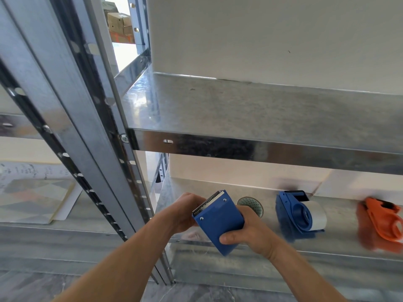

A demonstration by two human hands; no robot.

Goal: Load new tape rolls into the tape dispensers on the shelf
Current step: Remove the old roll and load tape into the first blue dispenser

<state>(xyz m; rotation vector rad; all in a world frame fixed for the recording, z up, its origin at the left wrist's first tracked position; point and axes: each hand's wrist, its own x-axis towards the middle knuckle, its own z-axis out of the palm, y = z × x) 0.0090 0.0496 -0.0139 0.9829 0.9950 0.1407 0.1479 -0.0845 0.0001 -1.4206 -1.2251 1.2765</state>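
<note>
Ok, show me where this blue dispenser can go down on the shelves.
The upper shelf is bare along its visible length. On the lower shelf, one gap lies between the loaded blue dispenser and the orange dispenser. Behind the held dispenser, the tape roll crowds it.

One head-worn wide-angle camera faces forward and down, close to a metal shelf at 1 o'clock and its upright post at 9 o'clock, with the left hand and right hand gripping a blue dispenser near 6 o'clock.
</note>
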